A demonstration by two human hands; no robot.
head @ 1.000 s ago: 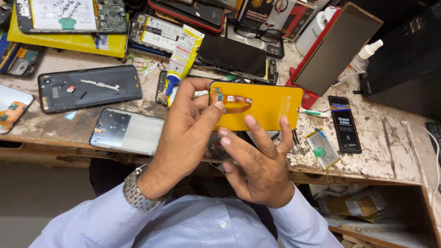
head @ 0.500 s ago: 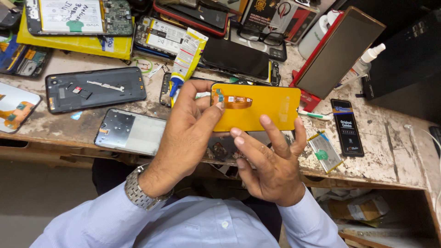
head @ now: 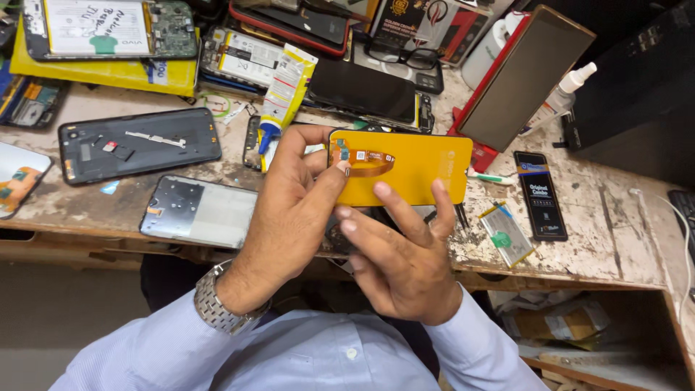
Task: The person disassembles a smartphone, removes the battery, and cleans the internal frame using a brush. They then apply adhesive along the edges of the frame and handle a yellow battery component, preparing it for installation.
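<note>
Both hands hold up the flat yellow plastic phone back cover (head: 416, 170) over the worn wooden workbench's (head: 601, 232) near edge — left hand (head: 289, 210) pinching its left end, thumb on the orange flex cable (head: 365, 163); right hand (head: 402, 257) clamped underneath, fingers spread against it.

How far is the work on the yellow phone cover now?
Done: the yellow cover is off, inner side up. In hand: the right hand holds it, and the left hand presses the orange flex cable near its corner. Left: the phone frames on the bench lie open.
</note>
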